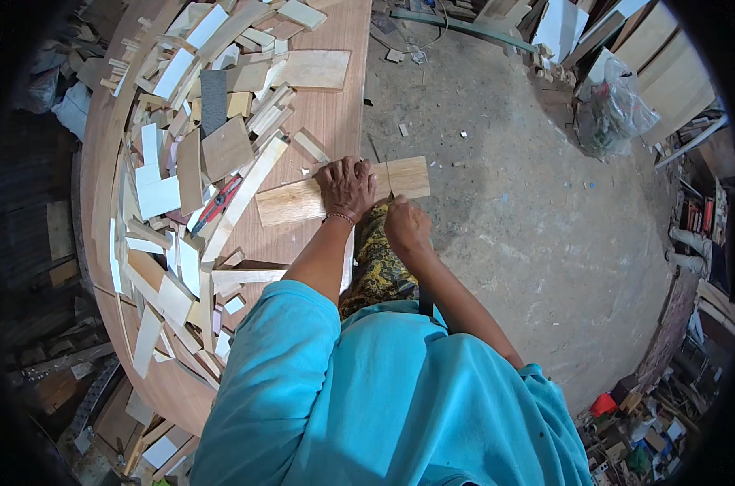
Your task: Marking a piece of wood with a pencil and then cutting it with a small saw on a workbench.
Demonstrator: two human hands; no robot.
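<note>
A light brown wooden board (290,203) lies slantwise on the table's right edge, its right end jutting out past the table. My left hand (349,188) presses down on its middle and grips it, fingers bent toward the far edge. Just right of that, my right hand (408,227) is closed in a fist at the board's near edge. From this fist a thin dark blade (391,193), seen edge-on like a hand saw's, runs across the board; the fingers hide its handle. My patterned trouser leg (375,263) shows beneath the overhanging part.
Wood offcuts (228,148) in several sizes crowd the left of the table (335,105), with red-handled pliers (217,206) among them. Right of the table stretches a concrete floor (513,243) with small scraps. A clear plastic bag (614,113) stands by leaning boards at far right.
</note>
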